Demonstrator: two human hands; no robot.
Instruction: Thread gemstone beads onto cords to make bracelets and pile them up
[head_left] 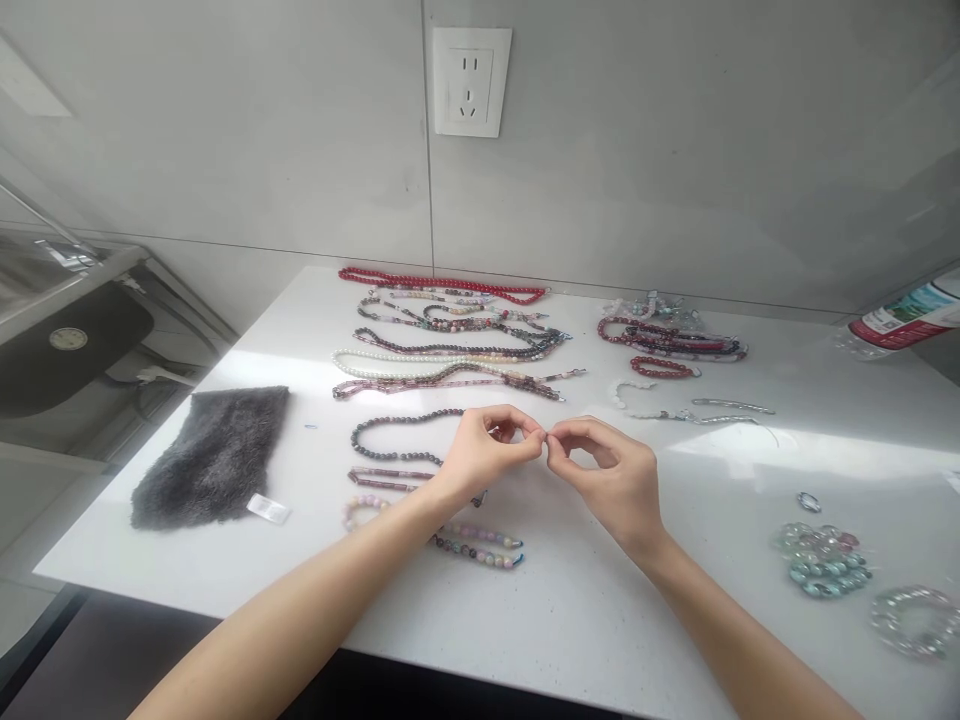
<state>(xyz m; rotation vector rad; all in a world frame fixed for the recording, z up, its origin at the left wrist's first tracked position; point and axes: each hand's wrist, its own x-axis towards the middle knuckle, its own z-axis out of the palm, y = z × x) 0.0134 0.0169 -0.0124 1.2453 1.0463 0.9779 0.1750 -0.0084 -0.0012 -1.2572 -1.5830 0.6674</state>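
Note:
My left hand point(491, 447) and my right hand point(611, 482) meet fingertip to fingertip above the middle of the white table. Each pinches thumb against finger at the same spot; anything between the tips is too small to make out. Beneath my left hand, and partly hidden by it, lies a dark bead strand point(397, 455). Close below that are a strand of brownish-purple tube beads point(382, 478) and a pastel bead strand point(487, 535) that passes under my left forearm. Blue thread shows at the pastel strand's end.
Farther back lie a red bead strand point(442, 280), a white pearl strand point(390, 358) and dark red strands point(660, 340). Glassy bracelets point(915, 620) sit at right, near a labelled bottle point(911, 318). A grey furry cloth point(214, 455) covers the left corner; a wall socket point(471, 82) is behind.

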